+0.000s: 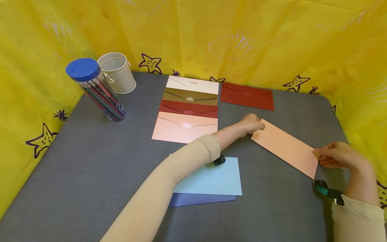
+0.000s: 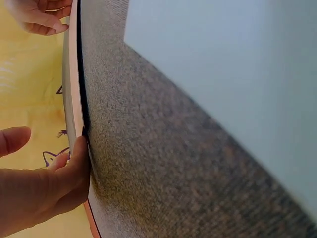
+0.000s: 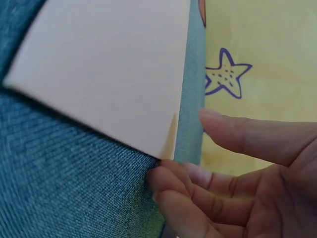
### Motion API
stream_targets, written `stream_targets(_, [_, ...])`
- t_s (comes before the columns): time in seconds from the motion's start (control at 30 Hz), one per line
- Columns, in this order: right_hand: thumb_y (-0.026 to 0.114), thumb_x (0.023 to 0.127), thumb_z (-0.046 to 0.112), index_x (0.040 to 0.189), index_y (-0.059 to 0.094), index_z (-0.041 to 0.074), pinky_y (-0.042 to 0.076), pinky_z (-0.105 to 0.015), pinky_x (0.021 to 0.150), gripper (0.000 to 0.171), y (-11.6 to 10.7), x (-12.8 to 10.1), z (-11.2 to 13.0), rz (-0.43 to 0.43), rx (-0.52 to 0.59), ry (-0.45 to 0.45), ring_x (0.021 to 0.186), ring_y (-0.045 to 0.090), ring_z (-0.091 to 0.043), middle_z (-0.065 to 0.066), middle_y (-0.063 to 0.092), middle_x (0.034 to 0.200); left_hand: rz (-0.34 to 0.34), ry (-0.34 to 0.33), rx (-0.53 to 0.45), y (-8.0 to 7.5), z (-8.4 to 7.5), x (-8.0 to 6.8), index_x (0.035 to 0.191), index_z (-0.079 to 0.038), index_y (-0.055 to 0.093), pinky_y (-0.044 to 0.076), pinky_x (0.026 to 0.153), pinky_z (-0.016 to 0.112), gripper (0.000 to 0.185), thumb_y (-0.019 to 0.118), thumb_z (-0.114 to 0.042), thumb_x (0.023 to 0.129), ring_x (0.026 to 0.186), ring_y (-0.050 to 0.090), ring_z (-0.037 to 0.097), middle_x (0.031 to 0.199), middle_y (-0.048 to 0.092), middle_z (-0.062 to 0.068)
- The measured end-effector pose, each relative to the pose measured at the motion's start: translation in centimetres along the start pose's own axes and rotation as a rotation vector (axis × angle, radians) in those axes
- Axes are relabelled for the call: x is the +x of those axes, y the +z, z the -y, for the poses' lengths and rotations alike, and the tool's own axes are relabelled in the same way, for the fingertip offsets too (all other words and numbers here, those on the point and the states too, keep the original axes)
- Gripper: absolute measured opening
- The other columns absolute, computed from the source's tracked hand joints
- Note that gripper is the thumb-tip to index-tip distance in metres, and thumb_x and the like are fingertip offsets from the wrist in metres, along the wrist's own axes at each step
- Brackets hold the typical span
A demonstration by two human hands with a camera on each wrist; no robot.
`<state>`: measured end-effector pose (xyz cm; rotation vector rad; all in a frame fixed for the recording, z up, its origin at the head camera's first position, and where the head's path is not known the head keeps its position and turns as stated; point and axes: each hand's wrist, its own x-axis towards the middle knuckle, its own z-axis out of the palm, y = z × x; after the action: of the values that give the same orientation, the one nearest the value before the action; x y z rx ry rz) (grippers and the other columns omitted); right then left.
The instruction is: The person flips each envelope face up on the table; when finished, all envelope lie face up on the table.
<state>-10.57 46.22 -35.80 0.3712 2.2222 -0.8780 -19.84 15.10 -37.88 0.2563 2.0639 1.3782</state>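
Note:
A peach envelope (image 1: 285,148) lies slanted on the grey table (image 1: 90,161), right of centre. My left hand (image 1: 260,127) reaches across and pinches its far left corner. In the left wrist view the left fingers (image 2: 74,168) grip the envelope's thin edge (image 2: 73,99), lifted a little off the cloth. My right hand (image 1: 317,156) holds the near right end. In the right wrist view the curled right fingers (image 3: 178,188) sit under the envelope's corner (image 3: 109,69), with one finger stretched out beside it.
A row of overlapping envelopes (image 1: 187,114) and a dark red envelope (image 1: 247,96) lie at the back. A light blue sheet (image 1: 214,178) rests on a darker blue one (image 1: 196,200) under my left forearm. A blue-lidded pencil tub (image 1: 96,90) and white bucket (image 1: 117,72) stand back left. Yellow curtain (image 1: 272,40) surrounds the table.

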Motion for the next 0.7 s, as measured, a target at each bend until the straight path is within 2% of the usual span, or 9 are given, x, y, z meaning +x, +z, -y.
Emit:
stream_targets(0.07, [0.048,0.103,0.036,0.106,0.053,-0.007,0.060,-0.025,0.077,0.044,-0.1,0.1,-0.1,0.005,0.017,0.006,0.078,0.069,-0.006,0.001,0.064,0.087,-0.023,-0.023,-0.070,-0.1,0.1,0.1,0.065,-0.004,0.051,0.044,0.057,0.017,0.028,0.061,-0.007,0.091,0.059,0.041,0.006,0.072,0.050,-0.002])
stream_targets(0.17, [0.049,0.103,0.037,0.102,0.058,-0.001,0.060,-0.025,0.077,0.039,-0.1,0.3,-0.1,-0.002,0.064,0.014,0.077,0.070,-0.007,0.003,0.066,0.086,-0.050,-0.046,-0.086,-0.3,0.3,0.5,0.089,0.002,0.060,0.052,0.063,0.020,0.006,0.062,-0.003,0.087,0.060,0.047,0.006,0.083,0.055,0.000])
stream_targets(0.23, [0.049,0.103,0.036,0.108,0.057,-0.005,0.061,-0.026,0.077,0.042,-0.1,0.4,0.0,-0.007,0.096,0.005,0.077,0.071,-0.007,0.004,0.067,0.086,-0.064,-0.055,-0.044,-0.4,0.3,0.7,0.106,0.003,0.064,0.049,0.059,0.019,0.021,0.062,0.002,0.085,0.050,0.042,0.008,0.069,0.053,0.000])
stream_targets(0.3, [0.049,0.103,0.034,0.114,0.054,-0.009,0.061,-0.026,0.077,0.044,0.0,0.7,0.1,-0.016,0.130,-0.006,0.077,0.072,-0.008,0.005,0.068,0.086,-0.067,-0.064,0.012,-0.7,0.2,0.7,0.109,0.002,0.067,0.042,0.053,0.019,0.027,0.062,0.006,0.083,0.043,0.035,0.009,0.054,0.042,-0.002])
stream_targets(0.4, [0.048,0.104,0.029,0.118,0.050,-0.011,0.061,-0.026,0.076,0.043,0.1,1.0,0.3,-0.019,0.168,-0.040,0.077,0.072,-0.008,0.006,0.069,0.085,-0.069,-0.068,0.054,-1.1,0.1,0.2,0.121,-0.001,0.067,0.040,0.053,0.018,0.039,0.066,0.006,0.083,0.043,0.038,0.008,0.051,0.043,-0.003])
stream_targets(0.5, [0.049,0.104,0.027,0.111,0.060,-0.003,0.061,-0.025,0.075,0.033,0.0,1.4,0.5,-0.028,0.198,-0.073,0.077,0.072,-0.007,0.010,0.070,0.084,-0.066,-0.061,0.006,-1.5,0.0,-0.2,0.123,0.001,0.066,0.050,0.059,0.018,0.039,0.067,0.006,0.085,0.047,0.043,0.006,0.068,0.059,0.001])
stream_targets(0.57, [0.051,0.103,0.025,0.103,0.067,0.007,0.060,-0.023,0.074,0.024,-0.1,1.5,0.7,-0.036,0.229,-0.098,0.077,0.072,-0.006,0.014,0.070,0.084,-0.059,-0.053,-0.057,-1.9,-0.1,-0.5,0.124,0.004,0.065,0.058,0.069,0.022,0.039,0.067,0.008,0.085,0.050,0.045,0.006,0.092,0.069,0.007])
stream_targets(0.63, [0.054,0.102,0.024,0.090,0.072,0.022,0.060,-0.022,0.072,0.021,-0.2,1.6,1.0,-0.056,0.266,-0.119,0.075,0.071,-0.006,0.017,0.071,0.083,-0.047,-0.044,-0.115,-2.4,-0.2,-0.6,0.126,0.006,0.062,0.060,0.078,0.027,0.040,0.065,0.009,0.086,0.053,0.046,0.007,0.115,0.068,0.014])
stream_targets(0.7, [0.057,0.100,0.021,0.080,0.073,0.030,0.059,-0.021,0.070,0.027,-0.4,1.7,1.4,-0.075,0.336,-0.137,0.073,0.071,-0.005,0.018,0.072,0.081,-0.031,-0.040,-0.150,-3.0,-0.4,-0.7,0.127,0.007,0.061,0.060,0.082,0.028,0.041,0.065,0.009,0.086,0.057,0.049,0.008,0.130,0.063,0.015])
